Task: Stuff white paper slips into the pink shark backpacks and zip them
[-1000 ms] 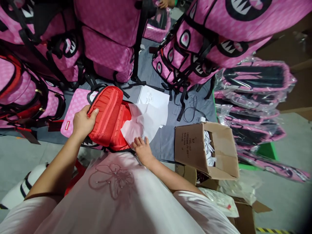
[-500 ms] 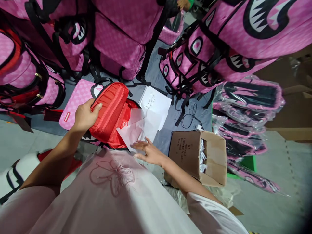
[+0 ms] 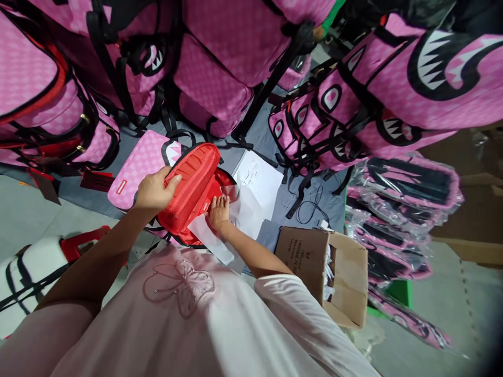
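A small pink bag with a red lining (image 3: 192, 183) lies unzipped in front of me. My left hand (image 3: 157, 189) is closed around the edge of its raised flap, thumb on the red side. My right hand (image 3: 219, 212) rests in the bag's opening, fingers stretched out against the lining and a sheet of thin white paper (image 3: 247, 212). Part of that sheet hangs out over the near edge. Beside the bag, on the left, is a pink checkered piece with a small red label (image 3: 137, 165); the bag covers part of it.
White sheets (image 3: 263, 180) lie on the grey table cover (image 3: 271, 235). An open cardboard box (image 3: 302, 256) stands to the right, near plastic-wrapped pink bags (image 3: 408, 180). Large pink backpacks (image 3: 220, 68) line the far side. A sleeve (image 3: 334, 15) of another person shows at the top.
My right hand has moved from the paper's near edge into the bag's opening, onto the lining and paper. My left hand still holds the flap. The whole view has shifted slightly.
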Available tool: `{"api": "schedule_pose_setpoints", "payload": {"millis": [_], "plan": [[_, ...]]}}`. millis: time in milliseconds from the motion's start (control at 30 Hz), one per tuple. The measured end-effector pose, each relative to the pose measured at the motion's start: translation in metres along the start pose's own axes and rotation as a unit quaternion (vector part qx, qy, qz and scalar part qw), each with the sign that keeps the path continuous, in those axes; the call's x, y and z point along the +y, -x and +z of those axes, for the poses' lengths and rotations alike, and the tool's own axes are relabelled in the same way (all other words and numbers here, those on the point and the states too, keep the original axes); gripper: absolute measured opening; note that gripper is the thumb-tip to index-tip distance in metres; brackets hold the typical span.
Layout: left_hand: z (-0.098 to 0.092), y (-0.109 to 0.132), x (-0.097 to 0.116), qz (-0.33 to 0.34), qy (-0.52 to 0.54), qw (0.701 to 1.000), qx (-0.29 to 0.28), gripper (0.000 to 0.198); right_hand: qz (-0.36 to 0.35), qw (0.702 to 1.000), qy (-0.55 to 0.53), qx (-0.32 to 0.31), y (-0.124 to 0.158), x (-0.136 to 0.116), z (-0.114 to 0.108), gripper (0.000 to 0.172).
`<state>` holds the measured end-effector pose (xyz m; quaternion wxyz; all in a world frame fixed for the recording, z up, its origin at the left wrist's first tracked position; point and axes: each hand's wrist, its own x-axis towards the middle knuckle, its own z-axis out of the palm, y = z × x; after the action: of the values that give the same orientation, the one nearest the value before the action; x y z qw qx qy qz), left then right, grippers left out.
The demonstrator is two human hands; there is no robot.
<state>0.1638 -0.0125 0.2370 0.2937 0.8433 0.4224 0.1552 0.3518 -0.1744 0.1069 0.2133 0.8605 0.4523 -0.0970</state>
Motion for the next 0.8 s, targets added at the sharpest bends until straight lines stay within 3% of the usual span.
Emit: {"api": "schedule_pose_setpoints", "payload": {"millis": [200, 333, 567, 633, 733, 800], "plan": [[0.0, -0.003, -0.004, -0.008, -0.004, 1.0, -0.014, 0.045, -0.008, 0.999, -0.004, 0.044, -0.005, -0.005, -0.001, 0.087], [0.002, -0.005, -0.005, -0.008, -0.005, 1.0, -0.019, 0.045, 0.008, 1.0, 0.0, 0.013, -0.001, -0.018, 0.004, 0.084], [0.005, -0.005, -0.007, -0.016, -0.009, 1.0, -0.019, 0.048, 0.017, 0.998, -0.054, -0.012, 0.017, -0.044, 0.034, 0.082], [0.006, -0.005, -0.006, -0.013, -0.004, 1.0, -0.018, 0.049, -0.02, 0.999, -0.05, -0.008, 0.021, -0.042, 0.036, 0.08], [0.006, -0.006, -0.004, -0.009, 0.0, 1.0, -0.019, 0.049, -0.149, 0.988, -0.039, -0.001, 0.026, -0.03, 0.031, 0.074], [0.007, -0.006, -0.003, -0.008, 0.002, 1.0, -0.018, 0.049, -0.193, 0.98, -0.033, 0.017, 0.027, -0.021, 0.023, 0.073]]}}
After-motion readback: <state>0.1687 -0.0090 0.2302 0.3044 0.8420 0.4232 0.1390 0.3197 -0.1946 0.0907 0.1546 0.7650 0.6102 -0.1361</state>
